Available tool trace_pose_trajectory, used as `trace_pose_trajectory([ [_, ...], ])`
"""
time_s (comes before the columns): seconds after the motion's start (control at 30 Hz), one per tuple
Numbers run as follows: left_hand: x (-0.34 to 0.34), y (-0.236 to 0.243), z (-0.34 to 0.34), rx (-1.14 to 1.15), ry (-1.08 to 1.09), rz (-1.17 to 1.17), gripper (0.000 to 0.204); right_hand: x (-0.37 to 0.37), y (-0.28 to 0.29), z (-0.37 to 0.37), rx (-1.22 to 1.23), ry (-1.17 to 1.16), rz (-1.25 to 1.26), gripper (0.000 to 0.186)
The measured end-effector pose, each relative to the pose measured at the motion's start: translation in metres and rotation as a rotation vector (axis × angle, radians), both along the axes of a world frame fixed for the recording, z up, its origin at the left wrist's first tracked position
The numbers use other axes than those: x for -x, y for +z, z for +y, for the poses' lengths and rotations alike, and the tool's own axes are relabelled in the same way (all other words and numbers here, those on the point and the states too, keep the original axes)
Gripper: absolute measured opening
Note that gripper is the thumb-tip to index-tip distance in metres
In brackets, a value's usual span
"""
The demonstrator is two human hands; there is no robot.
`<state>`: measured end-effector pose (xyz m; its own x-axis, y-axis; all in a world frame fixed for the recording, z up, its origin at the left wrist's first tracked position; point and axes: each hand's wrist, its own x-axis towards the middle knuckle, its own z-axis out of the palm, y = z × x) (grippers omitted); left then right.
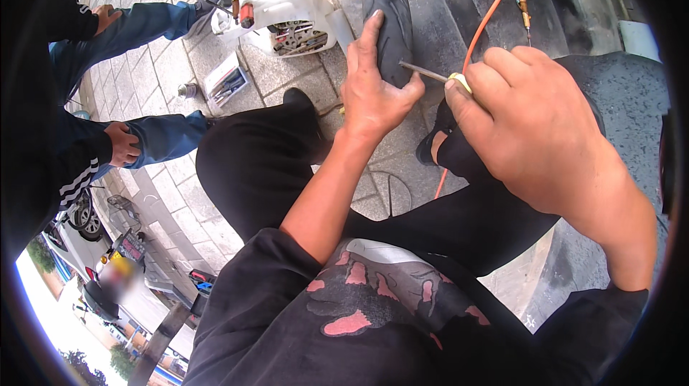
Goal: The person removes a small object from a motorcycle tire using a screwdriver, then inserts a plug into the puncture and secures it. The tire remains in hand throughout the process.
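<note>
A dark grey shoe stands out in front of me, its toe pointing away. My left hand is closed on its near end, with the index finger stretched along its side and the thumb near the tool's tip. My right hand grips an awl by its pale yellow handle, most of which the fist hides. The metal shaft points left, and its tip touches the shoe beside my left thumb. Whether the tip has gone into the shoe, I cannot tell.
A cut-open white plastic jug full of tools stands left of the shoe, near a white box of tools. An orange cord runs past my right hand, beside a wooden-handled tool. Another person's hand rests on a knee at left.
</note>
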<state>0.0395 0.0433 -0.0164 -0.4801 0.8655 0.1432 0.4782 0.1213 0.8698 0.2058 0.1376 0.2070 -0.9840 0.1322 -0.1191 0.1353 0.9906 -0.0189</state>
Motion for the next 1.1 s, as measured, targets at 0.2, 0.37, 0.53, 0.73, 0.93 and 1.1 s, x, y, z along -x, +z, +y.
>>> trace_pose_trajectory([
  [0.2,0.0,0.001,-0.001,0.022,0.001,-0.023,0.112,0.001,-0.001,-0.005,0.01,-0.041,-0.01,0.037],
  [0.37,0.001,0.005,-0.002,0.074,-0.026,-0.091,0.117,0.0,-0.002,-0.002,0.038,-0.071,0.018,0.037],
  [0.53,-0.001,0.009,-0.002,0.092,-0.028,-0.099,0.118,-0.002,-0.003,-0.005,0.075,-0.119,0.051,0.038],
  [0.73,-0.002,-0.001,-0.003,0.026,0.0,-0.02,0.114,-0.003,-0.004,-0.009,0.085,-0.153,0.062,0.038],
  [0.93,0.001,0.001,0.0,0.001,0.003,-0.024,0.112,-0.003,0.006,-0.005,0.107,-0.178,0.044,0.033],
  [1.1,0.012,0.012,-0.002,0.081,-0.008,-0.114,0.115,-0.018,0.02,0.001,0.109,-0.352,0.236,0.031],
])
